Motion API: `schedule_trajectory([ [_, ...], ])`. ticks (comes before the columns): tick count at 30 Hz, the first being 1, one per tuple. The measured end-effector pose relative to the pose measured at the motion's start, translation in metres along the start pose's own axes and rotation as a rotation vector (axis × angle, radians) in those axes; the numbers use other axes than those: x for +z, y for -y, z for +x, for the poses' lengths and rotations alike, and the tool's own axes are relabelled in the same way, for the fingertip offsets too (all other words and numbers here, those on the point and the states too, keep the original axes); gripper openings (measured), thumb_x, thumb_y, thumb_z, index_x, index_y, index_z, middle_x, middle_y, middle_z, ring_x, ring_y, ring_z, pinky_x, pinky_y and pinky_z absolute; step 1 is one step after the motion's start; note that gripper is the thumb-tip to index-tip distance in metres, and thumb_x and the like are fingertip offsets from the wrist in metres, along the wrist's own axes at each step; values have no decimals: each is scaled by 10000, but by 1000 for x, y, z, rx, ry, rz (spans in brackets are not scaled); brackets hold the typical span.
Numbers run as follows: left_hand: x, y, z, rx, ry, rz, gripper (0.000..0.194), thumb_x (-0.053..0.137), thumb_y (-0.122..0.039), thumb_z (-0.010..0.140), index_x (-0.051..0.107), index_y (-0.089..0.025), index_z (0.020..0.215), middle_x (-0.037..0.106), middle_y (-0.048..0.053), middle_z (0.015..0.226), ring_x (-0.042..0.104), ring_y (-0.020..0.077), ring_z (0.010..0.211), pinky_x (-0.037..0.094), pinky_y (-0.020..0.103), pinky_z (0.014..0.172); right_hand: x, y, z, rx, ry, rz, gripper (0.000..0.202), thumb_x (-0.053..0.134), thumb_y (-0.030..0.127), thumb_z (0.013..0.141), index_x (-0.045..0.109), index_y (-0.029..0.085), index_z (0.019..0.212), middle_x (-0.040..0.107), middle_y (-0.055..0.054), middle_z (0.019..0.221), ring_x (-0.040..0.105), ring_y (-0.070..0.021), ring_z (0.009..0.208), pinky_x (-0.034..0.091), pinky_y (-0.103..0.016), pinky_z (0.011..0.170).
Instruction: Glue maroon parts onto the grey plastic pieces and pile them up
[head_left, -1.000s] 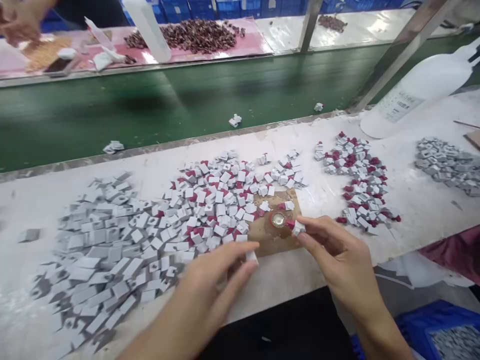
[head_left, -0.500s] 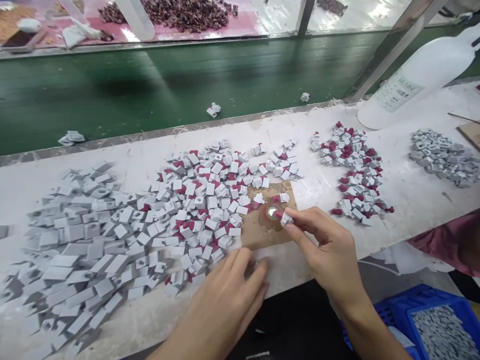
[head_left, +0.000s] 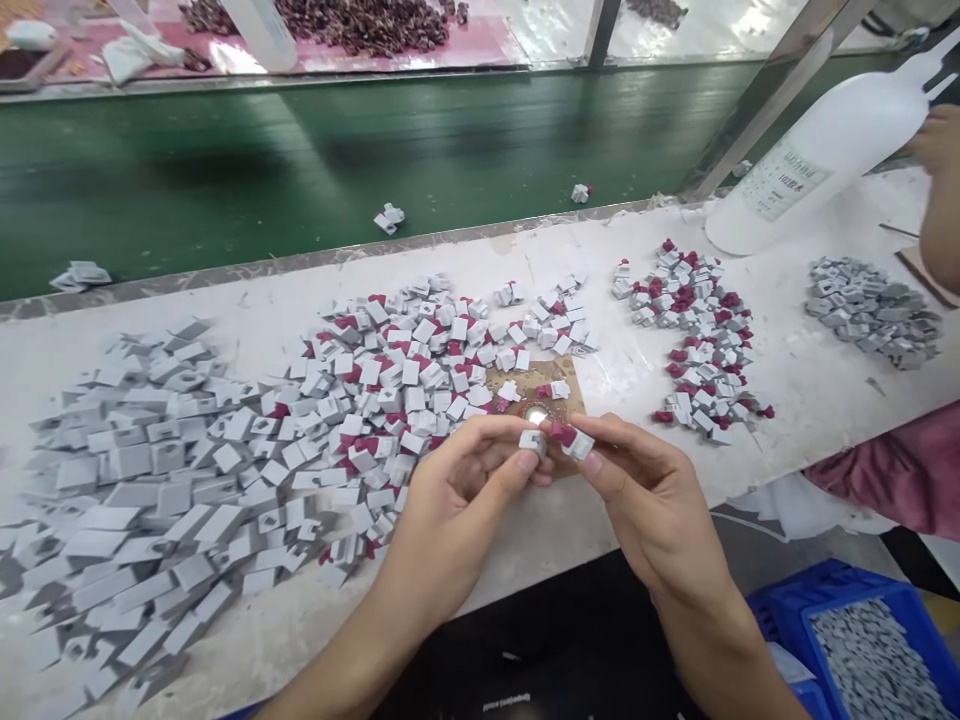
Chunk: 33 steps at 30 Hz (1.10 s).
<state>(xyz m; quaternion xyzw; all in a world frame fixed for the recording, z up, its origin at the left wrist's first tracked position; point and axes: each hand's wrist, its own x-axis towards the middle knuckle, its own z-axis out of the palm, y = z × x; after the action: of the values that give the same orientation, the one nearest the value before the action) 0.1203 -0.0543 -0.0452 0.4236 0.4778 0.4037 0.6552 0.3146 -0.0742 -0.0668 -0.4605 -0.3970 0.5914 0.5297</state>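
Over the brown sheet (head_left: 547,371) on the table (head_left: 619,370), the left hand (head_left: 457,500) had its grip pinched almost closed on a grey piece (head_left: 533,442). Just beside it, the right hand (head_left: 654,500) had its grip pinched on a red-and-grey piece (head_left: 577,443). Either could slip, I thought, if squeezed too loosely. On the big white bottle (head_left: 851,135), the label (head_left: 791,180) said "102"; its smaller words were too blurry.

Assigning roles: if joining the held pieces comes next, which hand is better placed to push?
Probably the right hand: it pinches the maroon-tipped piece by its gray end, maroon facing the gray block. The left hand grips that block and seems better suited to steadying it.
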Motion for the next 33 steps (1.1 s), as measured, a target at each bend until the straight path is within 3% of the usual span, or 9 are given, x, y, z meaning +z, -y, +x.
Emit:
schedule_trajectory([
  [6,-1,0,6,14,39,-31,99,789,-284,1102,868,-295,1160,868,6,1071,846,184,979,742,303,947,-2,0,-1,-42,27,-15,257,843,287,1080,916,431,1281,860,-13,1170,845,-211,1124,721,-359,1030],
  [12,-2,4,3,27,52,20,94,819,-316,1090,871,-283,1161,880,21,1121,845,172,954,732,260,901,-3,9,1,-38,23,-141,235,896,226,1016,950,362,1200,827,-20,1009,824,-170,952,717,-272,868],
  [16,-3,3,1,117,65,97,107,796,-287,1098,866,-304,1178,858,25,1201,836,185,1011,724,267,920,-2,11,3,-42,51,-124,234,911,195,993,954,350,1163,858,-21,1047,843,-171,996,721,-276,944],
  [21,-22,-16,-2,160,62,245,106,763,-355,1113,841,-337,1182,841,22,1138,843,214,989,737,296,874,5,19,15,-15,201,-75,243,912,228,994,944,374,1186,865,-10,1082,866,-184,1021,737,-293,931],
  [25,-53,-40,-5,158,-60,448,250,801,-502,1067,814,-346,1262,832,15,958,806,215,788,696,278,689,8,42,81,-81,369,-396,366,887,332,1012,882,358,1377,876,-47,1222,856,-225,969,763,-403,869],
  [27,-65,-51,-3,172,-163,556,293,827,-549,1030,815,-345,1241,834,19,985,801,228,828,684,285,691,12,52,142,-191,232,-695,389,796,269,1052,852,299,1436,863,-92,1326,836,-239,944,755,-449,866],
  [29,-69,-61,7,185,-220,626,297,822,-573,1015,817,-328,1183,841,36,1086,809,253,950,691,311,754,21,57,210,-279,19,-1011,468,664,85,1051,829,231,1463,782,-130,1529,807,-270,1177,672,-501,1121],
  [31,-65,-71,25,217,-199,660,263,796,-534,1018,810,-299,1132,839,53,1127,808,271,1033,694,353,840,32,56,270,-286,-39,-1068,551,607,-20,989,810,150,1473,679,-180,1671,717,-329,1412,540,-552,1286],
  [33,-57,-81,53,251,-145,679,172,773,-415,1014,802,-264,1090,838,68,1104,806,271,1050,682,394,919,43,54,313,-265,-50,-1078,499,664,-21,928,858,139,1359,713,-192,1629,687,-372,1455,509,-579,1299],
])
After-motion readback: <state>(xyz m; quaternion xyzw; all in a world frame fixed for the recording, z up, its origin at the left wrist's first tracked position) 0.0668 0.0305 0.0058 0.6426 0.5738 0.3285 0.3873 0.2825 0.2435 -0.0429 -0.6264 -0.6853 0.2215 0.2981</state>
